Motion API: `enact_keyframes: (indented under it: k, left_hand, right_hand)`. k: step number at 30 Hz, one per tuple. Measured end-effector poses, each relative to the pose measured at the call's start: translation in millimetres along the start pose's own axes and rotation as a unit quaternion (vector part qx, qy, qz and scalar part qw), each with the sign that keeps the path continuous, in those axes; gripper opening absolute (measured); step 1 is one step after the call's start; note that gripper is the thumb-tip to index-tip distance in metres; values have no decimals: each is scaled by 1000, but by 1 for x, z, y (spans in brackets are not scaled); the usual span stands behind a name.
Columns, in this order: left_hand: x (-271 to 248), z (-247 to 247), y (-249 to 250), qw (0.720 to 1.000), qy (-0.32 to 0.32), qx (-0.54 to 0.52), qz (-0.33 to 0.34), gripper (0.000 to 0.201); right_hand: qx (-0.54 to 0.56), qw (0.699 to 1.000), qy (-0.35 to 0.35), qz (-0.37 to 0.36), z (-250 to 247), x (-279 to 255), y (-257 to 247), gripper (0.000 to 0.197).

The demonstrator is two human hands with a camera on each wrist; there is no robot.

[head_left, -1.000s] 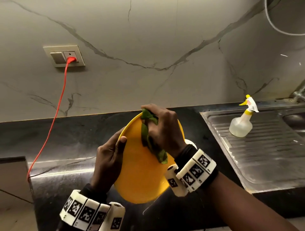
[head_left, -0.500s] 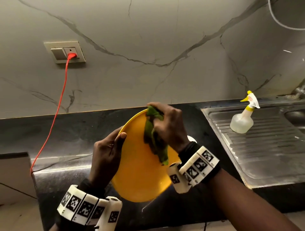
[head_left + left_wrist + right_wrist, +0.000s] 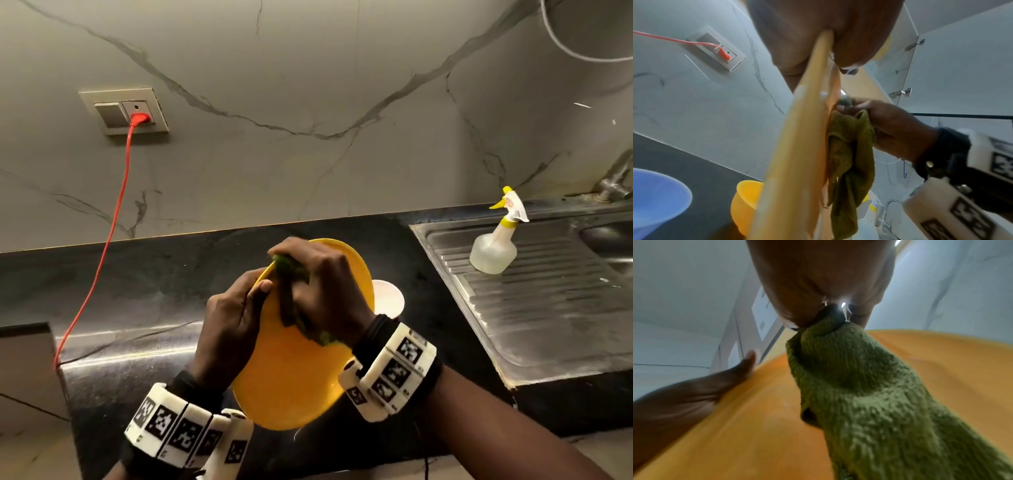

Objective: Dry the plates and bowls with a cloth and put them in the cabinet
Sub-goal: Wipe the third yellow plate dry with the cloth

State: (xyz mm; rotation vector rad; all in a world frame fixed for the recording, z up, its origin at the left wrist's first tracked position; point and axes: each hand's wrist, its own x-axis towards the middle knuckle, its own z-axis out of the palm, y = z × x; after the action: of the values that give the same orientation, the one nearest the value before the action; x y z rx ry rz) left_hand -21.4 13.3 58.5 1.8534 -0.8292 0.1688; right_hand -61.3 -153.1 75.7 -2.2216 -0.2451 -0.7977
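**Yellow plate held on edge, cloth against its face**

My left hand [image 3: 228, 329] grips the yellow plate [image 3: 294, 383] by its left rim, thumb curled over the front and fingers behind it. I hold the plate in the air above the front part of the dark surface [image 3: 144, 294], tilted up on edge, so its long axis in the head view runs from the near rim by my wrists to the far rim toward the wall. Its hollow face is turned to my right.

My right hand [image 3: 325, 291] is closed around the green cloth [image 3: 291, 294], pressing it against the upper part of that face; a tail of cloth hangs down across the plate. The right wrist view shows the cloth [image 3: 869, 394] bunched in my fingers, lying on the plate [image 3: 756, 426].

The left wrist view shows a yellow bowl [image 3: 745, 206] and a blue bowl [image 3: 655, 199] on the surface beneath the plate. A spray bottle [image 3: 493, 243] stands on the sink drainboard [image 3: 555, 308] to the right; its label is too small to read. The black-and-white squares on my wrist bands [image 3: 394, 370] carry no legible words.
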Motion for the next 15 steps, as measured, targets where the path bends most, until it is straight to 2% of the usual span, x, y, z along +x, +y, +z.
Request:
enact_keyframes:
  k: [3, 5, 7, 10, 12, 15]
  left_hand:
    - [-5, -1, -2, 1000, 16, 10, -3, 61]
    - [-6, -3, 0, 999, 26, 23, 1, 56]
    - [-4, -4, 2, 1000, 14, 22, -11, 53]
    - [-1, 3, -2, 999, -26, 17, -27, 62]
    - [-3, 7, -6, 999, -5, 24, -23, 66]
    - [-7, 9, -11, 999, 41, 33, -13, 57]
  right_hand:
    - [8, 996, 63, 61, -11, 8, 14, 38]
    - [-13, 995, 76, 60, -12, 7, 16, 35]
    - [-26, 997, 63, 34, -11, 5, 9, 33]
    - [-46, 998, -13, -40, 1, 0, -7, 30]
    - [-50, 995, -41, -76, 9, -3, -13, 30]
    - [-47, 994, -39, -87, 11, -5, -15, 35]
